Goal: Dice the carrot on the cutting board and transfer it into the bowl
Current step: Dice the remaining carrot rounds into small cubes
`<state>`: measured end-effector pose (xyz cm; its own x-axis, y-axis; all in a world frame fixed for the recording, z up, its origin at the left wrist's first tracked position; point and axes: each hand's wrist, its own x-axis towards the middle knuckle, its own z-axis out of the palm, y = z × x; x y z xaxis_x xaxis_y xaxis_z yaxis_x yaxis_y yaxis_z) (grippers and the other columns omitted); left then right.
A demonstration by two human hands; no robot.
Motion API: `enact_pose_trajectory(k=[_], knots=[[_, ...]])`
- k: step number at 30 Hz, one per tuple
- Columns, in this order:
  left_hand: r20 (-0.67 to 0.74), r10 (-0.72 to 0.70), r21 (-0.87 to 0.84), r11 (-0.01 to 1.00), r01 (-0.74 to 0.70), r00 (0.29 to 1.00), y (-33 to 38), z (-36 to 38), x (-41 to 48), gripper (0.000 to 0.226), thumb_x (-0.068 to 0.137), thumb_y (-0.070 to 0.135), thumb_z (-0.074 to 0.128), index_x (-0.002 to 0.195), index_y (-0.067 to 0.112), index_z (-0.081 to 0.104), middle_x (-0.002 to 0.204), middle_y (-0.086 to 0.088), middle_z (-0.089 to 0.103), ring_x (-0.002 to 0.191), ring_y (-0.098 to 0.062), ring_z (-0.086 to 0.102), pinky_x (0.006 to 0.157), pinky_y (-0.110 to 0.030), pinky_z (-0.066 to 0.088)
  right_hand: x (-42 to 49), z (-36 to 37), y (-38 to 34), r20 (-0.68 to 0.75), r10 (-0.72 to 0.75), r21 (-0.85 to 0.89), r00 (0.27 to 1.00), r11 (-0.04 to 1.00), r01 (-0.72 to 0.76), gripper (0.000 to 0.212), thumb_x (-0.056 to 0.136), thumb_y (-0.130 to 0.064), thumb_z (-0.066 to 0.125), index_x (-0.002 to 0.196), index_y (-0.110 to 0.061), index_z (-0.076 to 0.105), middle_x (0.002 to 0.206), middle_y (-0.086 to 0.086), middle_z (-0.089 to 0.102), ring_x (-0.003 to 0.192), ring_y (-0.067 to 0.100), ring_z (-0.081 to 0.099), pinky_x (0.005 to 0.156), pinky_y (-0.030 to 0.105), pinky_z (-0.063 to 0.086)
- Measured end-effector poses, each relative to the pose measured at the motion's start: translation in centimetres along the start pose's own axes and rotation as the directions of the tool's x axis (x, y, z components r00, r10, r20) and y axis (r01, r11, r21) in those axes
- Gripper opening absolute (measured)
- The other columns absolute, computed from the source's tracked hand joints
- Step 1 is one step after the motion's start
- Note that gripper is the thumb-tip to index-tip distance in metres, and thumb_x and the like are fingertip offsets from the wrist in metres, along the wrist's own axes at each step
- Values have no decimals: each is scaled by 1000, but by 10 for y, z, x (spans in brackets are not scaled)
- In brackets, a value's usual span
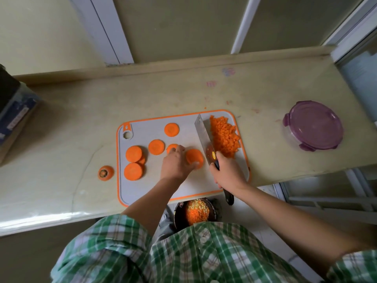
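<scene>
Right hand (pixel 228 172) is wrapped round the cleaver (pixel 202 131) handle, blade edge down on the board (pixel 183 188), tip pointing away from the person. Just right of the blade sits a heap of dice (pixel 224 137), filling the board's far right corner. Left hand (pixel 176 163) is down among the slices (pixel 156 147): fingertips bent onto a small one, thumb on the near edge of a bigger round beside the blade. Whether it pinches or only presses, I can't tell. More slices lie on the board's left half, two of them stacked over others. The carrot top (pixel 105 173) lies on the tabletop (pixel 265 94), just left of the board. The bowl (pixel 179 209) sits below the tabletop's near edge, holding orange and pale dice. A purple-lidded tub (pixel 313 128) stands well off right.
</scene>
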<state>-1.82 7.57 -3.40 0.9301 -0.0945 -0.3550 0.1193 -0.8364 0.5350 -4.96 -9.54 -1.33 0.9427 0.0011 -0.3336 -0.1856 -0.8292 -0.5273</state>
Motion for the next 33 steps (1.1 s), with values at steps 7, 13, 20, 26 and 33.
enact_pose_trajectory(k=[7, 13, 20, 26, 33], knots=[[-1, -18, 36, 999, 18, 1000, 19, 6, -2, 64, 74, 36, 80, 123, 12, 45, 117, -15, 48, 99, -37, 59, 80, -41, 46, -7, 4, 4, 59, -61, -50, 996, 997, 64, 10, 90, -24, 44, 86, -16, 39, 63, 12, 58, 55, 33, 61, 52, 47, 53], [-15, -9, 4, 1000, 9, 1000, 15, 5, 1, 61, 77, 29, 79, 128, 13, 51, 118, -15, 49, 101, -37, 57, 85, -39, 44, -4, -4, 6, -5, -132, -165, 991, 978, 129, 16, 89, -19, 48, 79, -16, 35, 51, -3, 35, 57, 34, 53, 50, 34, 32], [-57, -32, -54, 998, 29, 998, 19, 3, -6, 79, 75, 32, 80, 138, 9, 38, 131, -15, 44, 111, -37, 54, 90, -41, 42, -5, -1, 4, -31, -162, -183, 986, 971, 154, 15, 86, -17, 49, 80, -16, 36, 55, -1, 37, 62, 37, 55, 52, 33, 28], [-43, 7, 48, 999, -5, 999, 27, 6, -4, 61, 75, 32, 79, 124, 11, 50, 117, -12, 44, 96, -34, 58, 81, -37, 46, -2, 0, 4, -12, -186, -174, 983, 968, 181, 16, 89, -18, 48, 80, -15, 36, 55, -4, 33, 57, 30, 45, 52, 33, 28], [-47, 92, 123, 989, -86, 995, 22, 7, -2, 51, 81, 29, 72, 128, 20, 53, 116, -11, 43, 99, -32, 55, 80, -37, 47, -4, -4, 13, -60, -180, -157, 982, 973, 169, 18, 87, -15, 49, 75, -15, 35, 51, -7, 28, 53, 27, 40, 52, 32, 25]])
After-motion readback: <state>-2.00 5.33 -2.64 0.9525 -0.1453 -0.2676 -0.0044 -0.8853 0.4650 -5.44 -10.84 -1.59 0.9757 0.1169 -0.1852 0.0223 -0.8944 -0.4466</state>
